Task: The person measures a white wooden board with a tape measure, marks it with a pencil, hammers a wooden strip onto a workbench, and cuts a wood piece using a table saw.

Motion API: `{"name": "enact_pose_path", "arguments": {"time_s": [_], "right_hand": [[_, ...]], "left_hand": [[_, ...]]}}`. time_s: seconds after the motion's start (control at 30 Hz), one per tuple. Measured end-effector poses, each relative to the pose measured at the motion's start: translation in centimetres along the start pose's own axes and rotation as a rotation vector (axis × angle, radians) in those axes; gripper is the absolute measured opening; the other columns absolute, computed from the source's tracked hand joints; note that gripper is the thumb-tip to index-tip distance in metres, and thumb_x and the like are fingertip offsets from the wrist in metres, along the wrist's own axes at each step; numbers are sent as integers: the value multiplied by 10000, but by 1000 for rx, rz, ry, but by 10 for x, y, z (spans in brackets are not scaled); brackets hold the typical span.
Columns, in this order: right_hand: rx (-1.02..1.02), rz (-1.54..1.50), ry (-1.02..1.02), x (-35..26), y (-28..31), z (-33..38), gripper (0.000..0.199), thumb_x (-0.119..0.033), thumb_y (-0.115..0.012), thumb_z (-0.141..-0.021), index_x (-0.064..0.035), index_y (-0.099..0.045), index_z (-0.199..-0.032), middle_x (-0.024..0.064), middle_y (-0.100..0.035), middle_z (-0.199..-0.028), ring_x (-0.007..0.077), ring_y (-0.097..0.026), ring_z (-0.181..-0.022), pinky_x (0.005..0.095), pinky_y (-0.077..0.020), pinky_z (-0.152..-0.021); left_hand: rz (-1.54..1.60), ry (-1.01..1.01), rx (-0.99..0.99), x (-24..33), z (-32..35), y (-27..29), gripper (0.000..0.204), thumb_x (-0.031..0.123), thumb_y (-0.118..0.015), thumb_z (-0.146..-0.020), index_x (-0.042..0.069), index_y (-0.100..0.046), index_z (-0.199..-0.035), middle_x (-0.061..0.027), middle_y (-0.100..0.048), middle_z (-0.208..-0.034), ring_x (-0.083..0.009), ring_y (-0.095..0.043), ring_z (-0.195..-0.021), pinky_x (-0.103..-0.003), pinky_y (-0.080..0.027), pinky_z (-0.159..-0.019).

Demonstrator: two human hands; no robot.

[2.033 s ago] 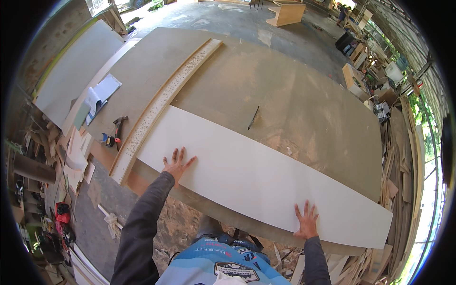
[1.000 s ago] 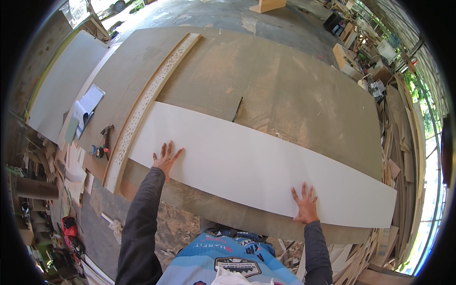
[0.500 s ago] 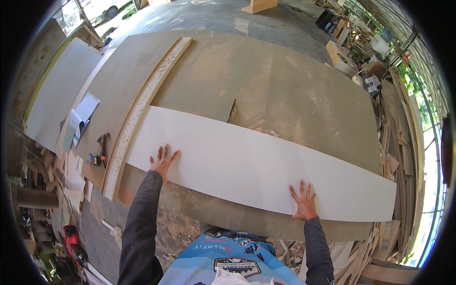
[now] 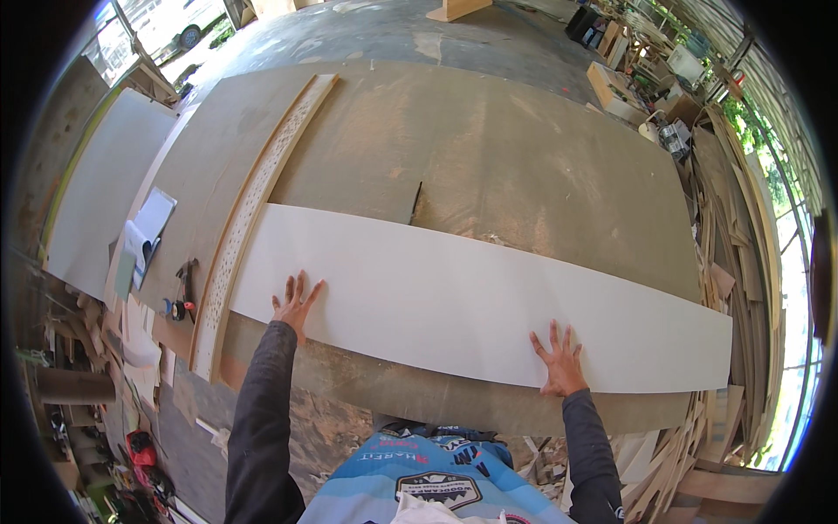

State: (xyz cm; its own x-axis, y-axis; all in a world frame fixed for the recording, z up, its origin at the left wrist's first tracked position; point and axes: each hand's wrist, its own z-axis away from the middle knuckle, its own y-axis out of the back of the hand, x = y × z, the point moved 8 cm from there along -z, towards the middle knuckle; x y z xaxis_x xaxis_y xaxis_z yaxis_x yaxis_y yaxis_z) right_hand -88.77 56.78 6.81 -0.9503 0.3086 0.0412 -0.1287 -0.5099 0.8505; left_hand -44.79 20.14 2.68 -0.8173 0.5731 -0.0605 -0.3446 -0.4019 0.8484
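Note:
A long white board lies flat on the large brown worktable, near its front edge. My left hand rests on the board's left part with fingers spread. Farther right, my right hand lies at the board's near edge, its fingers also spread and pointing away from me. Neither hand grips anything. The board's left end meets a long wooden strip with a perforated pattern, which runs from front to back across the table. A dark thin slot or piece shows just beyond the board's far edge.
Left of the strip lie a hammer, a tape measure and an open notepad. A white panel leans at the far left. Wood offcuts are stacked along the right side. A red tool lies low at left.
The view has shifted and turned slightly. Both hands stay spread on the white board, and the board still meets the patterned strip.

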Motion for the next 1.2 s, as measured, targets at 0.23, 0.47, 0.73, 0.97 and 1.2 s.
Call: {"name": "enact_pose_path", "arguments": {"time_s": [0.23,0.47,0.73,0.97,1.2], "right_hand": [[18,-13,-2,4,-1,-4,1458,-276,-977,-391,-384,-138,-1578,170,52,-1653,565,-78,-1455,799,-333,-987],[13,10,-18,3,7,-6,1448,-271,-975,-392,-384,-148,-1576,170,46,-1652,556,-81,-1459,793,-338,-993],[2,3,-18,5,7,-10,1451,-275,-974,-394,-390,-140,-1576,165,51,-1654,553,-81,-1461,790,-341,-993],[7,-9,-18,7,7,-11,1454,-268,-976,-390,-390,-144,-1576,161,54,-1655,549,-74,-1463,791,-337,-996],[17,-22,-23,8,12,-14,1443,-254,-975,-391,-387,-159,-1574,162,40,-1655,548,-71,-1464,797,-328,-998]], "left_hand": [[-8,-4,-27,4,-3,8,1560,-27,-906,-411,422,38,-1569,-117,161,-1652,-384,48,-1524,-750,-218,-1092],[9,-1,-14,4,-5,9,1544,-38,-885,-424,421,44,-1569,-135,155,-1651,-388,52,-1523,-749,-212,-1091],[-8,10,-35,1,-14,7,1570,-26,-892,-407,428,66,-1564,-132,168,-1649,-378,71,-1524,-749,-205,-1094],[-6,11,-39,1,-14,7,1557,-28,-882,-420,427,70,-1565,-128,166,-1650,-382,68,-1524,-748,-204,-1095],[-5,10,-29,1,-18,10,1559,-32,-880,-412,426,63,-1567,-131,163,-1651,-380,74,-1524,-744,-195,-1099]]}}
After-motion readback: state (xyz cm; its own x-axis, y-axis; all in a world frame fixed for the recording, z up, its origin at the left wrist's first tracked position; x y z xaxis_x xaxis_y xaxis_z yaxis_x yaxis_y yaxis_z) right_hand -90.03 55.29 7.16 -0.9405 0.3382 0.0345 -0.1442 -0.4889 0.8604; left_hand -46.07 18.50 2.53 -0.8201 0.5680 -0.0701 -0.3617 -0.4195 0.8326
